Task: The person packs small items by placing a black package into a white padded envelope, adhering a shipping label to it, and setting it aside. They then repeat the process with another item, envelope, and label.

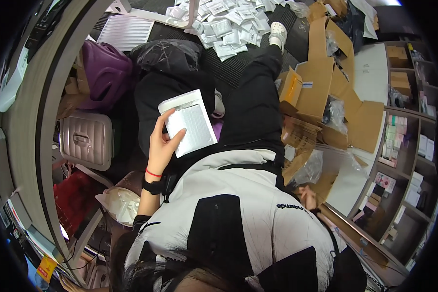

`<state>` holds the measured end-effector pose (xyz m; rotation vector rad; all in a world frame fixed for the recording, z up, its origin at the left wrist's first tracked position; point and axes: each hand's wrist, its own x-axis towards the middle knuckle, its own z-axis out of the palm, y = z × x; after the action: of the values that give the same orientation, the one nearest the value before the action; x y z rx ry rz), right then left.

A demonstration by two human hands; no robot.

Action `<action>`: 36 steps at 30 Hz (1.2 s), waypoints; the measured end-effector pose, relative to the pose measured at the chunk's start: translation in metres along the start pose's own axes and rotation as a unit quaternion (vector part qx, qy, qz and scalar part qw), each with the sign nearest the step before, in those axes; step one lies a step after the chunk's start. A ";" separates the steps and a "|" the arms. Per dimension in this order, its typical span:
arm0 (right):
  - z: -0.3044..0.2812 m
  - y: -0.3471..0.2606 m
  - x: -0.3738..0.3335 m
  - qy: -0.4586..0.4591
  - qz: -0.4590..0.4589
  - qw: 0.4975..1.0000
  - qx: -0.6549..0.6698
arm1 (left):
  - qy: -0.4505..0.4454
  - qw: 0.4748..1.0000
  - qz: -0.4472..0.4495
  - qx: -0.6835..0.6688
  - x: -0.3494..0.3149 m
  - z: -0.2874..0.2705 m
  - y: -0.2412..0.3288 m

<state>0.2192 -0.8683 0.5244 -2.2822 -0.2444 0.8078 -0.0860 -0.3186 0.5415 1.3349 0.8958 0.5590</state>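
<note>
The room is cluttered, with a dark striped floor (pixel 224 71). From the left, I note a grey lidded storage bin (pixel 85 152), then the left hand (pixel 162 144), thumb and fingers pinching a white bubble mailer (pixel 193 127) over the black trousers (pixel 255 114). Further along lies a heap of white mailers (pixel 231 22). The right hand (pixel 307 196) is near clear plastic wrap (pixel 311 168); its grip I cannot determine. Beyond stand an open cardboard box (pixel 316 82) and stocked shelving (pixel 413 115).

Open shelving (pixel 410 155) stands near a dark floor (pixel 226 69)
</note>
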 end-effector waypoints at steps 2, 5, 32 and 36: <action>0.013 -0.046 0.025 0.097 0.130 0.956 0.246 | -0.012 1.000 0.004 -0.006 0.003 0.005 -0.001; 0.006 -0.075 0.047 -0.001 0.165 0.958 0.234 | -0.029 1.000 -0.005 0.007 0.000 0.010 0.001; 0.034 -0.084 0.069 -0.210 -0.061 0.949 -0.229 | 0.001 0.994 0.106 -0.005 -0.046 0.052 0.026; -0.022 -0.170 0.024 -0.237 -0.019 0.959 -0.151 | 0.087 0.983 0.163 0.015 -0.063 0.027 0.042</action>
<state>0.2601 -0.7449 0.6389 -2.3154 -0.6678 1.3731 -0.0937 -0.3761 0.5963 1.4882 0.8326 0.9313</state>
